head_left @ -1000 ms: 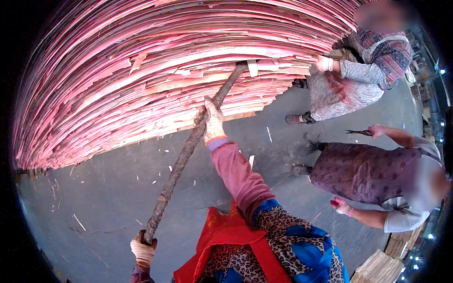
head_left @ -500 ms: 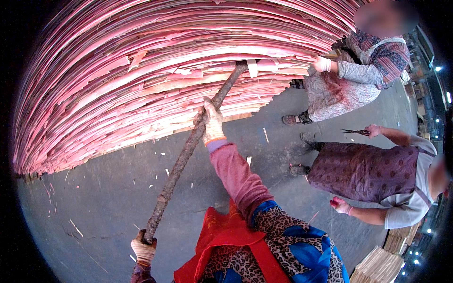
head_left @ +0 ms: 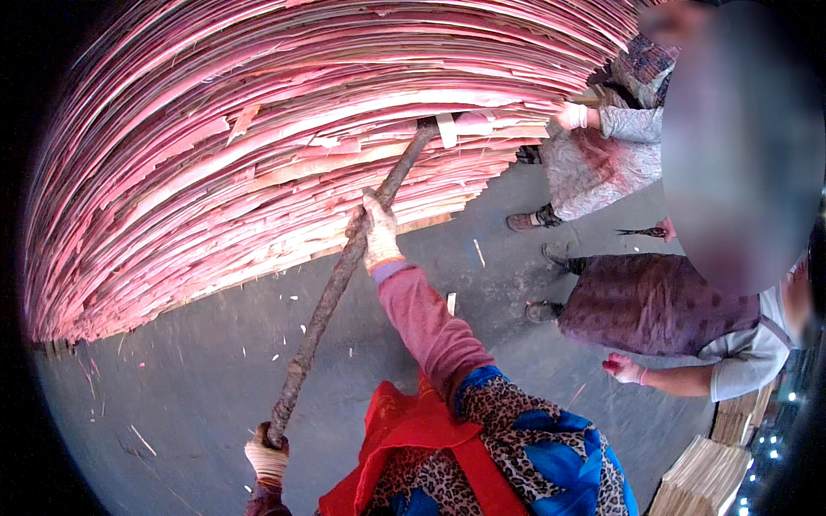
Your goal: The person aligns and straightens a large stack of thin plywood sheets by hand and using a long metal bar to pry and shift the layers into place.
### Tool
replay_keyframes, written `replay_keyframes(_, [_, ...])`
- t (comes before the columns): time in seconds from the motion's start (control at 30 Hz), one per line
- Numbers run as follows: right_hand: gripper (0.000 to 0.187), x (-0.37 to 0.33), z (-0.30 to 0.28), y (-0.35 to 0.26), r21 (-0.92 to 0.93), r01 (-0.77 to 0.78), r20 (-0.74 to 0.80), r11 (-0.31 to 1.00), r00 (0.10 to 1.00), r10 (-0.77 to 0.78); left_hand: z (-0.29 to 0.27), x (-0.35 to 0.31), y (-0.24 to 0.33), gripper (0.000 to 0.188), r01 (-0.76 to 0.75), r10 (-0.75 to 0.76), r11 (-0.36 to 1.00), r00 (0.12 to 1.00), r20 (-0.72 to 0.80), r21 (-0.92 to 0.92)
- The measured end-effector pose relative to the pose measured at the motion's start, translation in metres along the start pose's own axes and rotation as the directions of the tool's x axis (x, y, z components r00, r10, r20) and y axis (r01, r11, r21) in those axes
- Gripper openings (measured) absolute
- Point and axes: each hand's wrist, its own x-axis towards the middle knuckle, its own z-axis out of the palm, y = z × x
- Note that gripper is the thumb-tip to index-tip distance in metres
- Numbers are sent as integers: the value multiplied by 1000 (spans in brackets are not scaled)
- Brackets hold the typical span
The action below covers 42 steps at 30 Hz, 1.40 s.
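Note:
Slanting across the view is a long, rough wooden pole [head_left: 331, 288] with bark on it. My gloved right hand [head_left: 379, 228] is closed around its upper half. At the lower left my gloved left hand [head_left: 267, 451] is wrapped round its lower end. The pole's far end reaches the side of a tall stack of thin wood veneer sheets [head_left: 232, 185] with pink edges, and its tip seems to sit in a gap between layers. A short pale wood strip [head_left: 446, 131] sticks out beside that tip. A co-worker's gloved hand [head_left: 575, 116] touches the stack's right end.
Another co-worker in a dark apron [head_left: 645, 301] stands at the right, dark scissors [head_left: 641, 231] in one hand. Wood splinters lie scattered over the grey floor [head_left: 413, 344]. More stacked sheets [head_left: 701, 477] are at the lower right. A blurred patch hides part of the upper right.
The stack and pole sit slightly further left in view, with both my hands still gripping the pole. A large blurred patch now covers the upper right.

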Motion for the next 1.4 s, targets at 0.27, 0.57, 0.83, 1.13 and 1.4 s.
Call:
replay_keyframes(0.27, [27,2,-1,4,19,72,16,997,997,-73,18,10,-22,32,-23,21,997,999,-32,-68])
replay_keyframes(0.57, [22,1,6,3,-18,45,-50,999,998,-45,2,22,-6,33,-51,46,994,998,-46,-98])
replay_keyframes(0.83, [15,3,18,3,-124,113,-204,986,969,-137,8,27,-14,32,15,-14,1000,999,36,-19])
replay_keyframes(1.13, [15,3,25,6,-118,103,-300,988,944,-134,10,34,-20,28,5,-5,1000,1000,10,-3])
replay_keyframes(1.4, [19,15,21,17,-176,137,-329,975,925,-190,19,49,-39,28,27,-26,997,1000,13,-68])
